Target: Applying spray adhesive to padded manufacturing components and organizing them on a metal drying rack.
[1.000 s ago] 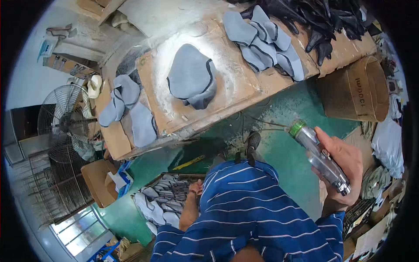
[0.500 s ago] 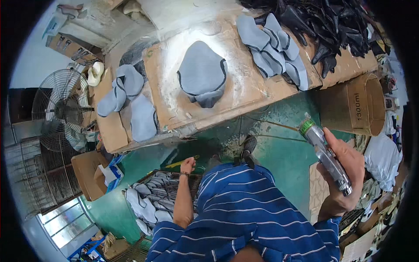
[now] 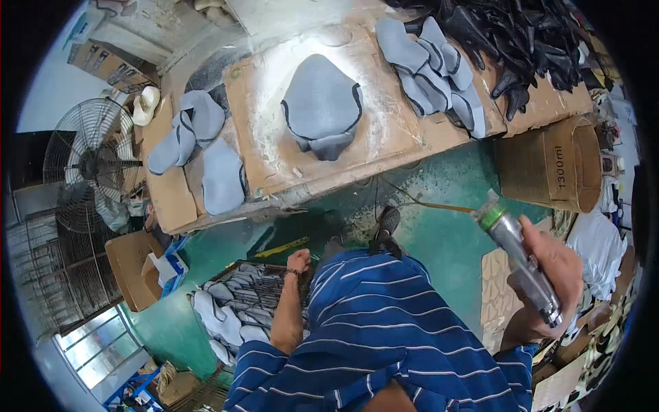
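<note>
My right hand [image 3: 557, 275] grips a silver spray gun [image 3: 516, 251] with a green ring near its nozzle, held at my right side above the green floor. My left hand [image 3: 298, 260] hangs low, fingers curled, just above a wire rack [image 3: 255, 302] loaded with several grey fabric pieces; whether it touches anything I cannot tell. A grey shaped piece with dark edging [image 3: 322, 107] lies on the powder-dusted cardboard work board [image 3: 384, 137] ahead of me, apart from both hands.
A pile of grey pieces [image 3: 434, 69] and a heap of black pieces [image 3: 522, 41] lie at the bench's right. More grey pieces [image 3: 199, 147] lie on the left. A brown cardboard box [image 3: 552, 165] stands right, a standing fan [image 3: 86, 165] left.
The view has shifted slightly, with the bench now a little lower in frame. My left hand has moved up along the rack toward the bench. The spray gun stays held at my right.
</note>
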`<state>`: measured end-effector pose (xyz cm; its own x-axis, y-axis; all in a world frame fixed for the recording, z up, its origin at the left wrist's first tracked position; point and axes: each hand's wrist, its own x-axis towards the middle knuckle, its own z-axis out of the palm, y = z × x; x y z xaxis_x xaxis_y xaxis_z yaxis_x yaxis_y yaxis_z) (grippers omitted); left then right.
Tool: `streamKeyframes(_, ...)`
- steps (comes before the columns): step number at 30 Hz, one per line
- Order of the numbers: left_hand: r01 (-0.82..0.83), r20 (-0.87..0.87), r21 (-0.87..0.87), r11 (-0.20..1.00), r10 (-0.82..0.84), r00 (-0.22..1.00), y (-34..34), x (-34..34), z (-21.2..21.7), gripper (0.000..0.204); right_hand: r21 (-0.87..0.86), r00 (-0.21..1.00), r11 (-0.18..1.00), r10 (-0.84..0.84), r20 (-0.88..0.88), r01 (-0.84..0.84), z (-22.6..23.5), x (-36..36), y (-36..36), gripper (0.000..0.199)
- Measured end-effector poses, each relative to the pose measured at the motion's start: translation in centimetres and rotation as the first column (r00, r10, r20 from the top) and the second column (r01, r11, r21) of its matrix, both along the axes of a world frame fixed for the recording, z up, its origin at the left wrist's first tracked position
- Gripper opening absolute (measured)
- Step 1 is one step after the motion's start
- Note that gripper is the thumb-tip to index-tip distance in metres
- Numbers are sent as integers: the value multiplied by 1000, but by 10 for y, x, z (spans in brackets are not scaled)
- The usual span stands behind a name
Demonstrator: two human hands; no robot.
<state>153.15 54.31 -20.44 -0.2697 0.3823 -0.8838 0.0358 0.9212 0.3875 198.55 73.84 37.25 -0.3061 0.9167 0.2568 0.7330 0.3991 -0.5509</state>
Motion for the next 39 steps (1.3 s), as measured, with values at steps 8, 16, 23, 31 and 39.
streamKeyframes(8, 149, -358, 614, 775, 105, 928, 106, 13, 54, 27, 64, 991, 990, -124, -52, 127, -19, -5, -16, 45)
streamKeyframes(16, 375, -470, 848, 375, 203, 859, 266, 62, 212, 39, -77, 1000, 997, -4, 2, 4, -10, 17, -20, 52)
streamKeyframes(23, 871, -882, 468, 152, 149, 448, 360, 45, 243, 36, -203, 996, 977, -74, -59, 61, -5, 43, -30, 66)
streamKeyframes(31, 879, -867, 475, 39, 190, 460, 387, 37, 264, 17, -317, 993, 942, 100, -56, -112, -11, 38, -31, 63)
streamKeyframes(39, 828, -770, 560, -34, 347, 535, 402, -22, 379, 19, -476, 995, 879, -41, -91, -8, -28, -18, -44, 61)
